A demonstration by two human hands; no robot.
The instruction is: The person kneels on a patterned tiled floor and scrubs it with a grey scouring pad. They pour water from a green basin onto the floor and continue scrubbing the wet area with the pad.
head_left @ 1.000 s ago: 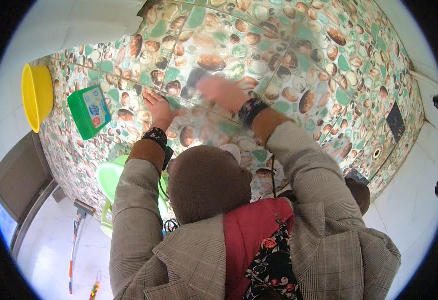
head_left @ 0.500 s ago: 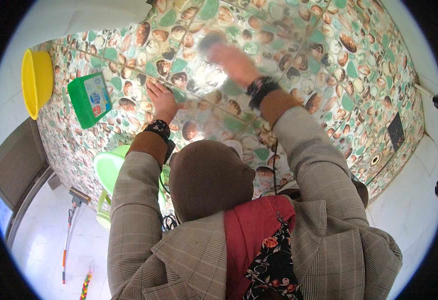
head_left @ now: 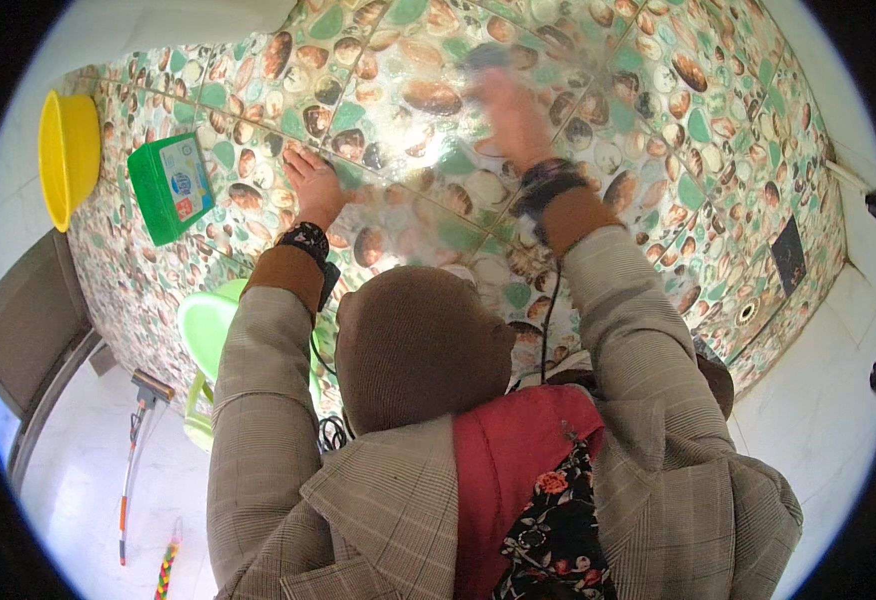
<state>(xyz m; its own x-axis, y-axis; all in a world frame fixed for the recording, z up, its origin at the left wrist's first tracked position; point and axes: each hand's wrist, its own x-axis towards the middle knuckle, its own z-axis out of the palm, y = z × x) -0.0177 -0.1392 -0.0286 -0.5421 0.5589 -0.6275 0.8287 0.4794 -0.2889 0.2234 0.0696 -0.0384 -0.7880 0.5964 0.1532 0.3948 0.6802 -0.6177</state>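
Note:
My left hand [head_left: 315,188] rests on the pebble-patterned tile floor [head_left: 408,150], its palm down and fingers stretched out, with nothing in it. Farther ahead and to the right, my right hand [head_left: 514,118] is smeared by motion. At its fingertips is a dark pad-like thing [head_left: 488,60], pressed to the wet, shiny tiles; blur hides its exact kind. Left of my left hand lies a green plastic container [head_left: 166,188] with a pale label.
A yellow basin [head_left: 68,160] stands at the far left. A light-green plastic stool [head_left: 206,325] is beside my left forearm. A long-handled squeegee [head_left: 136,440] lies on white tiles at the lower left. On the right are a round drain [head_left: 747,312] and a dark rectangular patch [head_left: 788,257].
My right hand has swept to the right and slightly farther away, taking the dark pad-like thing along. The left hand stays planted on the floor. The whole view has shifted slightly.

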